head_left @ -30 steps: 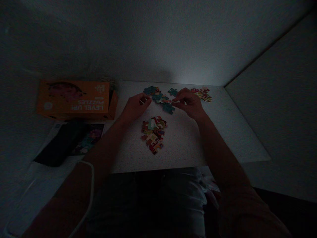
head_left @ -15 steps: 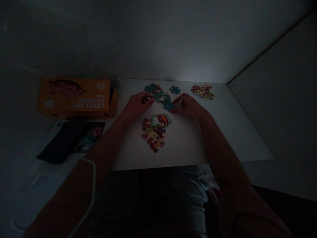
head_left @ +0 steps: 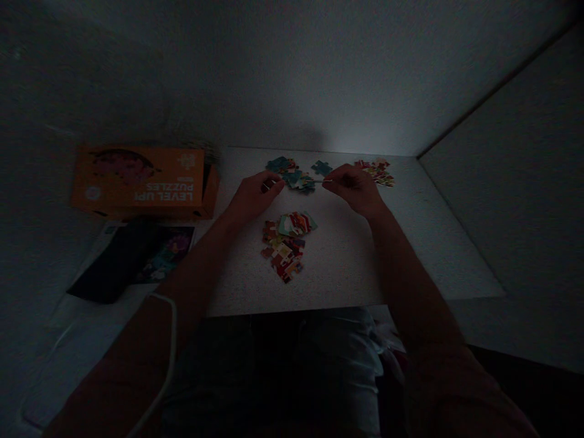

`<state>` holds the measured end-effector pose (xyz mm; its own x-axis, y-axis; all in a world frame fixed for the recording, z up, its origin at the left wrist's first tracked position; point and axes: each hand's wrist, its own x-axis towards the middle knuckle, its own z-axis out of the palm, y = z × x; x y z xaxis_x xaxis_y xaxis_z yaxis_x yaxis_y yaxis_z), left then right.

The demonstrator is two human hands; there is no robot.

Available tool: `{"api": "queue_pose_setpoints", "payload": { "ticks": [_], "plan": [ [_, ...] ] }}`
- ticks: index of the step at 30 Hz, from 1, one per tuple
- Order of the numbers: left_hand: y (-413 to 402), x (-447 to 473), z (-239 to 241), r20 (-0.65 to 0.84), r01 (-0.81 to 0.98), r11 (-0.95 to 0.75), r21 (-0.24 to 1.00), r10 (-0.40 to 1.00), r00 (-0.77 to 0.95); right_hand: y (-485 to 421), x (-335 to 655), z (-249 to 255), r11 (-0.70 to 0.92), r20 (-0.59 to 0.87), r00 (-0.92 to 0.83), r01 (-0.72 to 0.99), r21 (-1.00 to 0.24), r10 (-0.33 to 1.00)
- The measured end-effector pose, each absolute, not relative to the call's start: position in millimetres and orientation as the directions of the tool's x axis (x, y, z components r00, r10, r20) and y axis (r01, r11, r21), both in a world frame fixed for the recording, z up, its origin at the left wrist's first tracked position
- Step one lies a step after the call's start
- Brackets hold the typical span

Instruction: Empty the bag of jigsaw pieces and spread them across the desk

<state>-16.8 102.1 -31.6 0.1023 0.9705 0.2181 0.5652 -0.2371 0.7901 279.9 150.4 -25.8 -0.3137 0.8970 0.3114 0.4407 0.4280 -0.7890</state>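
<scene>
Between the thumb and fingers of my right hand is a jigsaw puzzle piece, seen nearly edge-on above the table. Beside the left edge of a loose pile of teal and multicoloured puzzle pieces, my left hand is closed, with thumb and fingers curled together. Whatever it pinches is too dark and small to make out. One single teal piece lies just behind the held one. Closer to me, a second heap of red, brown and green pieces lies partly overlapped.
More red and green pieces lie at the back right, partly behind my right hand. An orange puzzle box stands at the left. In front of it a dark pouch overlaps a printed picture. The white table meets walls behind.
My right hand has lifted a teal puzzle piece off the pile and turned it edge-on, moving slightly right and away from me. My left hand has barely moved.
</scene>
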Motion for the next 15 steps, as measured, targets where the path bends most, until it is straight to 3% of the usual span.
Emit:
{"api": "queue_pose_setpoints", "payload": {
  "ticks": [11, 15],
  "plan": [
    [98.5, -11.3, -30.6, 0.205, 0.519, -0.283, 0.807, 0.957, 0.204, 143.6, 274.3, -25.7, 0.388, 0.217, -0.410, 0.401, -0.830, 0.886],
    [98.7, -11.7, -30.3, 0.199, 0.549, -0.255, 0.796, 0.967, 0.160, 142.7, 270.7, -23.1, 0.359, 0.212, -0.392, 0.351, -0.865, 0.895]
  ]
}}
